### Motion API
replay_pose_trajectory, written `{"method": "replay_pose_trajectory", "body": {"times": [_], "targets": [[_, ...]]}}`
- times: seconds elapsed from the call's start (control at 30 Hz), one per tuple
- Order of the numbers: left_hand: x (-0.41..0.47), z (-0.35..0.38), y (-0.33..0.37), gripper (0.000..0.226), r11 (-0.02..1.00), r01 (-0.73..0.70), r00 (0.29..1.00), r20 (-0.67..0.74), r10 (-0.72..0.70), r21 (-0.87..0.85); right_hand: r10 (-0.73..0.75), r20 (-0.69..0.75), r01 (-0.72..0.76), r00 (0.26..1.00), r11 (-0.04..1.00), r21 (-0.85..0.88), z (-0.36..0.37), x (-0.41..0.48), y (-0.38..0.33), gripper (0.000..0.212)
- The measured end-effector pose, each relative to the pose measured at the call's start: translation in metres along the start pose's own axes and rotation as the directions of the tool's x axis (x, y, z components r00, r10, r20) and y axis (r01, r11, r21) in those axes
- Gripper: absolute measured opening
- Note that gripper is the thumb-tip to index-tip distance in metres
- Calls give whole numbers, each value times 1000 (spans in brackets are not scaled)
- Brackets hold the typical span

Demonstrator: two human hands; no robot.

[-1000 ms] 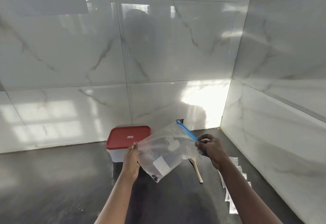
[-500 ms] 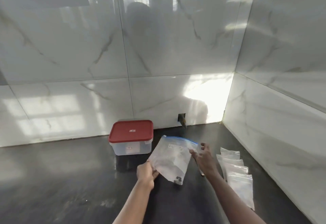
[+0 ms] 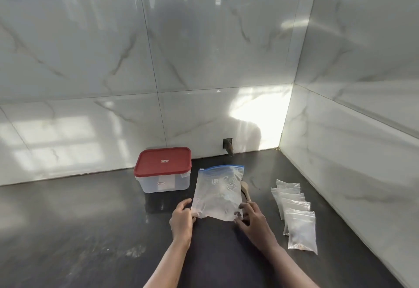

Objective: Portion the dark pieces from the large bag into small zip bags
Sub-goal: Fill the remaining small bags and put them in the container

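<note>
A clear plastic box [image 3: 163,182] with a red lid [image 3: 163,161] stands on the dark counter [image 3: 68,231], near the marble-tiled wall [image 3: 204,49]. A wooden spoon [image 3: 246,191], partly covered, lies right of the box. A small rectangular hole [image 3: 227,144] sits at the wall's base.

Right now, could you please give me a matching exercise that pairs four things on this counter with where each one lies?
Things:
1. red-lidded container
2. large zip bag
3. wooden spoon
4. small zip bags

Places:
A. overlapping row, farthest right
B. along the large zip bag's right edge
C. farthest left, lid on
D. flat on the counter, near corners held by the left hand and right hand

Pairs: 1-C, 2-D, 3-B, 4-A
</note>
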State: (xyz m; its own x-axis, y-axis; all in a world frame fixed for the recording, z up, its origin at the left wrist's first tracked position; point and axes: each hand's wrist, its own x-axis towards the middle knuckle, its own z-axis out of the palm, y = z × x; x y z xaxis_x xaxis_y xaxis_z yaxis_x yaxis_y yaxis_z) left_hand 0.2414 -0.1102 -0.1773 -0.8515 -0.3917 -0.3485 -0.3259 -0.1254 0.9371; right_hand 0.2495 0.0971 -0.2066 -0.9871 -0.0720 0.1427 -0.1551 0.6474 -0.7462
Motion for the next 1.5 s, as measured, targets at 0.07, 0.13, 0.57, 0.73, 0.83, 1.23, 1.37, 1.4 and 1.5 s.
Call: {"method": "replay_pose_trajectory", "body": {"times": [0.07, 0.13, 0.57, 0.73, 0.83, 1.23, 1.37, 1.4, 1.5], "targets": [[0, -6, -1, 36, 997, -46, 996, 73, 42, 54, -37, -33, 36, 999, 999, -20, 3, -1, 3, 25], [2, -12, -4, 35, 980, -102, 987, 140, 78, 173, -62, -70, 61, 996, 998, -21, 7, 0, 5, 21], [11, -4, 11, 17, 914, -303, 953, 99, 287, 271, -115, -377, 71, 919, 989, -127, 7, 16, -8, 7], [7, -4, 16, 21, 904, -321, 945, 31, 326, 283, -225, -366, 95, 903, 935, -341, -5, 17, -11, 19], [11, -7, 6, 31, 972, -195, 981, 42, 191, 132, -154, -338, 76, 929, 970, -232, 6, 17, -5, 14], [25, -17, 12, 4, 984, 172, 944, 278, -180, 51, 377, -202, -331, 904, 916, 228, -3, 21, -5, 19], [34, -13, 13, 40, 974, 149, 934, 300, -196, 171, 536, 32, -481, 844, 729, 487, -6, 34, -9, 36], [37, -12, 14, 47, 973, 162, 926, 314, -208, 165, 558, 125, -531, 820, 662, 529, -8, 37, -10, 41], [47, -8, 19, 45, 974, 180, 885, 410, -221, 138, 577, 329, -660, 748, 594, 460, -19, 47, -14, 47]]}}
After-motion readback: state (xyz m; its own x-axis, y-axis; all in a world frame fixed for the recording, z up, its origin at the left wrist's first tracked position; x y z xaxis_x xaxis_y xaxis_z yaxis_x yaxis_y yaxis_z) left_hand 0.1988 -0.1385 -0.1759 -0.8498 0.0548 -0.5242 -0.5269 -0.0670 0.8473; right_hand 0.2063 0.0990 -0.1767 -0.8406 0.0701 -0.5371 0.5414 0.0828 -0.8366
